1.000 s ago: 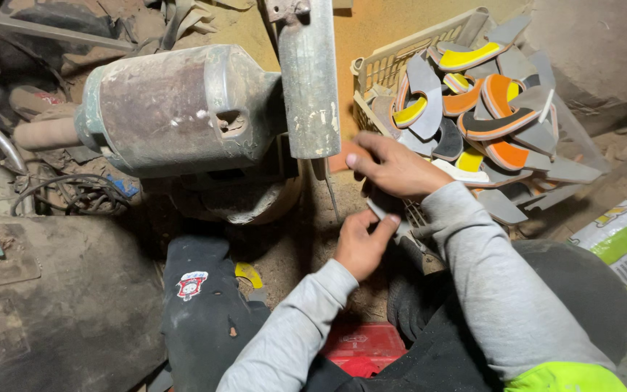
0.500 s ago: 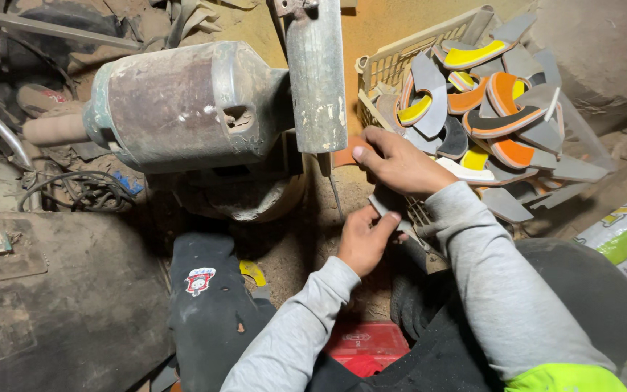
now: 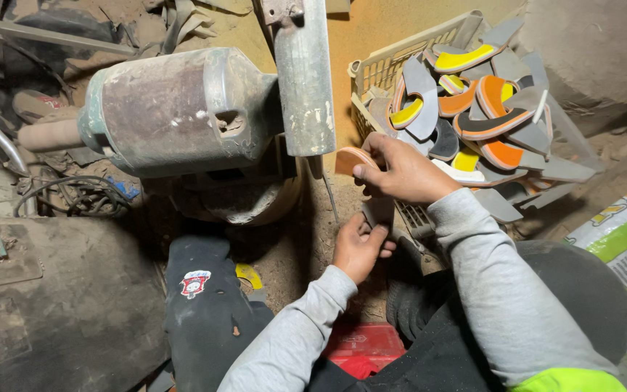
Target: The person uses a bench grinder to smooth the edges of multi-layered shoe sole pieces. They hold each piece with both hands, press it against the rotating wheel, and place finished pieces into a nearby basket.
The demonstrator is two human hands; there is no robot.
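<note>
The right hand [image 3: 400, 173] pinches one curved sole piece [image 3: 353, 157] between thumb and fingers, just below the motor's [image 3: 175, 109] metal guard [image 3: 305, 80]. The left hand [image 3: 359, 247], fingers curled, grips one grey piece [image 3: 380, 210] beside the one basket [image 3: 386, 69], which holds over a dozen pieces.

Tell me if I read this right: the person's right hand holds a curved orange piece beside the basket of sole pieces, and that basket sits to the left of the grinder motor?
Not quite. The right hand does hold the curved orange piece beside the basket, but the head view shows the basket to the right of the grinder motor, not the left.
</note>
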